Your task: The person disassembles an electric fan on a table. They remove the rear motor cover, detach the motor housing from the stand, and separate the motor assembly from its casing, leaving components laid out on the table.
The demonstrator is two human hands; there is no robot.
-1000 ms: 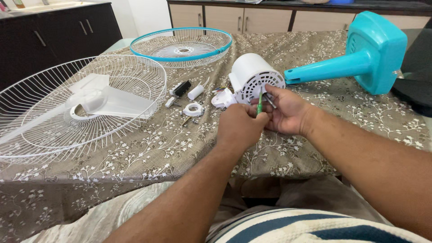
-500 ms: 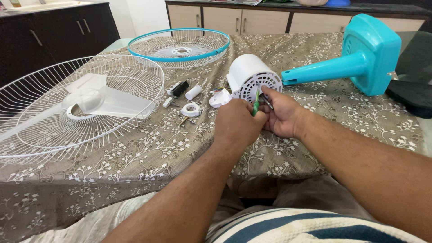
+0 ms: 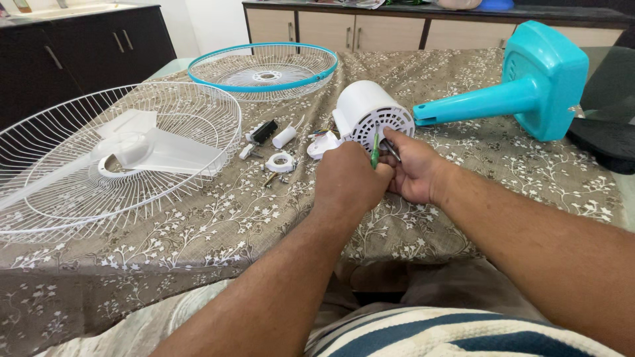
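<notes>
White plastic marks the landmark: the fan motor housing, lying on its side on the floral tablecloth with its vented face and metal shaft turned toward the person. Just in front of that face the left hand is closed around a green-handled screwdriver, whose handle sticks up between the two hands; the tip is hidden. Beside it the right hand curls under the shaft, thumb laid along the front of the housing, fingers folded in rather than spread.

To do this step well, my judgement is that the right hand should brace the housing firmly so it cannot roll, while the driver stays square to whatever it meets and is pressed in before it is turned.

Left of the housing lie small loose parts: a white ring, a black piece, a white cylinder. Farther left rests a white wire guard with the blade inside; behind the housing a teal-rimmed guard; to its right the teal stand
</notes>
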